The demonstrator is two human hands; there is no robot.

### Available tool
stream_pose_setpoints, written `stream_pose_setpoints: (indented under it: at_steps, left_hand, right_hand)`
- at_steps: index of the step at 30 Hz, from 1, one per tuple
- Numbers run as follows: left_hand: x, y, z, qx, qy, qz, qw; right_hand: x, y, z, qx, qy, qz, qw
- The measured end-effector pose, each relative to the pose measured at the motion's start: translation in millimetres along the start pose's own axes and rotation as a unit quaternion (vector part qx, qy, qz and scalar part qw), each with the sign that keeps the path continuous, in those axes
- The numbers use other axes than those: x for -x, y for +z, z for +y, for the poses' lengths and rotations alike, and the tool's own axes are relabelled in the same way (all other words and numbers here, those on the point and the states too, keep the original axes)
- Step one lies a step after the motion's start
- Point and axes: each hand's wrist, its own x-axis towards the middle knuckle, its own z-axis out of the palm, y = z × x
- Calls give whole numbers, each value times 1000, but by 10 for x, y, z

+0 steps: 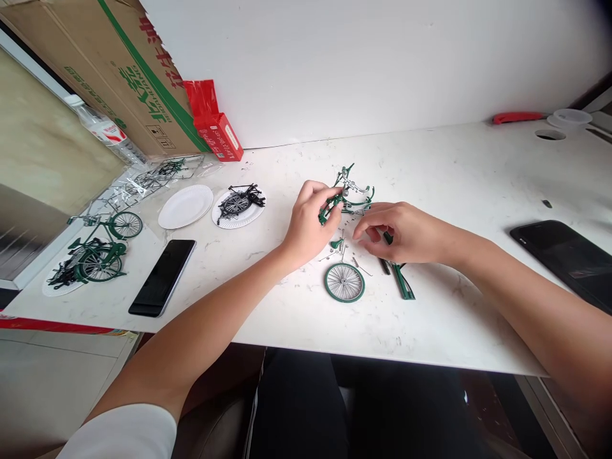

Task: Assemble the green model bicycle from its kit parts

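Observation:
My left hand (pixel 310 220) is closed on a small green model bicycle part (pixel 324 213), pinched between thumb and fingers. Close beyond it lie green and silver bicycle parts (pixel 357 191). My right hand (pixel 401 233) hovers just right of these, fingers curled, with a gap between thumb and forefinger and nothing visible in it. Partly under that hand is a green frame-like piece (pixel 404 284), beside a short black piece (pixel 385 266). Nearer to me, a green-rimmed spoked wheel (pixel 345 282) lies flat. Above it are a tiny green saddle (pixel 336 243) and several small silver bits.
At left are an assembled green model bicycle (pixel 102 255), a black phone (pixel 162 277), an empty white plate (pixel 185 206) and a plate (pixel 229 223) of black parts. Behind stand a red box (pixel 220 137), a carton (pixel 119 76) and a bottle (pixel 108 131). A black device (pixel 564 255) lies right.

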Motion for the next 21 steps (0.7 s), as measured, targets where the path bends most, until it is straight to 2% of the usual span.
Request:
stream_pose_setpoints:
  at_steps: [5,12,21]
  left_hand:
    - [-18,0,17,8,-18,6,1000]
    - [-12,-7,51,6,-12,-4,1000]
    - [6,11,82,18,-8,-4,1000]
  right_hand:
    - [12,60,15,-42,-28,-61,997]
    - [12,63,-9,-62,-11,-76,995]
    - [5,210,-68,-2,18,-71,997]
